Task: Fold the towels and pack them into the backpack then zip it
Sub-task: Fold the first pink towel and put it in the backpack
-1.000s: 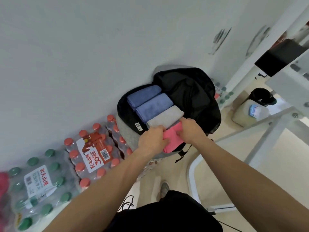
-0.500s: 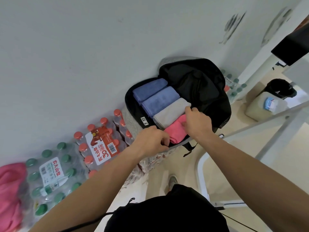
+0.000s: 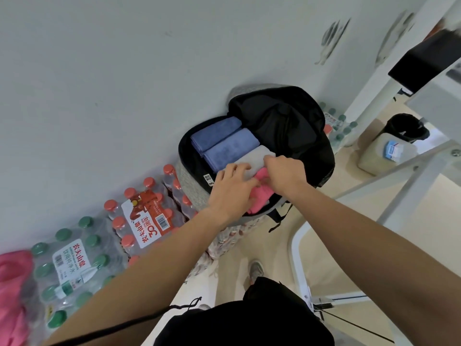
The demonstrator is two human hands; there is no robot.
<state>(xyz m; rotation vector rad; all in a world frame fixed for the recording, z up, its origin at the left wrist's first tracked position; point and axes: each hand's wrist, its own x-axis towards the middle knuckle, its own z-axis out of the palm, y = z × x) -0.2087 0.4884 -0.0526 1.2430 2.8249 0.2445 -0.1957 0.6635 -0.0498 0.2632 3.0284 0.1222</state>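
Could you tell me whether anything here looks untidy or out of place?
Yes: the pink towel at the backpack's near edge is bunched under the left hand and right hand, unlike the neat blue towels and grey towel. Another pink cloth lies outside, far left.

Open backpack against wall, four rolled towels inside, both hands in it.

Backpack sits on shrink-wrapped bottle packs, flap thrown back, black lining showing. Row inside, far to near: first blue towel, second blue towel, gray towel, pink towel, each touching the next. Left hand lies flat, fingers spread over the gray and pink towels. Right hand knuckles-up, fingers bent down at the gray-pink seam; grip hidden. Red-capped pack beside green-capped pack; loose pink cloth at left edge.
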